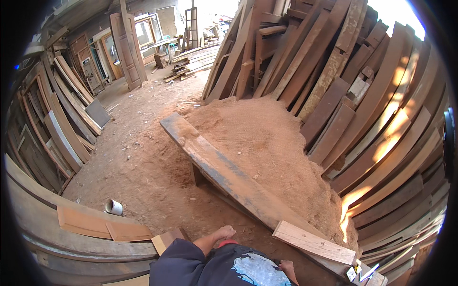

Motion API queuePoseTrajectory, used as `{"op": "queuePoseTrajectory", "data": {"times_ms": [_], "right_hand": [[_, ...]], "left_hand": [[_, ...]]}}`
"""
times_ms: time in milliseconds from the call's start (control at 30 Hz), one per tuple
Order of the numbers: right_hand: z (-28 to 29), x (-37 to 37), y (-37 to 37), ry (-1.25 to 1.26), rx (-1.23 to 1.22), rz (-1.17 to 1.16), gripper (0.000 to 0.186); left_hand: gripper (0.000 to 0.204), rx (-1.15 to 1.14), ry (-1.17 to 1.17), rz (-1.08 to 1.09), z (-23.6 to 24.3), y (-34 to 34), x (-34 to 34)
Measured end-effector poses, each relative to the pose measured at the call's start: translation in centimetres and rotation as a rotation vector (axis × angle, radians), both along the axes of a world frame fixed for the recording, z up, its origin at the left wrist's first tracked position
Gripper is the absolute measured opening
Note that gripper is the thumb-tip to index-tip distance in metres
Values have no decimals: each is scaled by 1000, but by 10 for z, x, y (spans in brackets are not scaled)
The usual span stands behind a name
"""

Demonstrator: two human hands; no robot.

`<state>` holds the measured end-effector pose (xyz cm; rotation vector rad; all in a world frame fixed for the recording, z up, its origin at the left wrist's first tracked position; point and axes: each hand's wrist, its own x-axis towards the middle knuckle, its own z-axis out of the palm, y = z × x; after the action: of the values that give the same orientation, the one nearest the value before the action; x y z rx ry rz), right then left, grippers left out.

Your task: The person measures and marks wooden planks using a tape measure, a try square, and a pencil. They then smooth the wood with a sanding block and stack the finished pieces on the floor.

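My left hand [226,232] is in front of my body with its fingers curled into a loose fist, and nothing shows in it. Beside my shirt, my right hand [287,267] hangs low, its fingers mostly hidden. A long, dusty plank bench [214,167] runs from the upper middle to the lower right, apart from both hands. On its near right end lies a short, pale wooden board [315,242], the thing nearest my right hand. Small items, one yellow and black [357,268], sit by the board's right end.
A large sawdust heap [248,124] lies beyond the bench. Tall planks [305,52] lean along the right, more boards [67,109] along the left. A white cup-like container [114,207] rests on its side near curved boards [95,233]. Farther back stands a wooden door [127,52].
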<state>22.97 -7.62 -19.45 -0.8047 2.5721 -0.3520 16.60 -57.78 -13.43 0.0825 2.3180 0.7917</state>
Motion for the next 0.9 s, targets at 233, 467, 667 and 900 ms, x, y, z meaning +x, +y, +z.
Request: {"op": "queuePoseTrajectory", "data": {"times_ms": [233, 467, 667, 900], "right_hand": [[-23, -1, 71, 739, -277, -145, 25], [60, -28, 96, -432, -179, -1275, 38], [42, 50, 136, -361, -285, -1535, 38], [-14, 136, 122, -382, -276, -1808, 31]], "left_hand": [[62, 104, 260, 481, 42, 130, -73], [90, -164, 620, 146, 36, 219, -123], [104, -156, 389, -258, 91, 324, -136], [126, -259, 255, -748, 96, 386, -139]]}}
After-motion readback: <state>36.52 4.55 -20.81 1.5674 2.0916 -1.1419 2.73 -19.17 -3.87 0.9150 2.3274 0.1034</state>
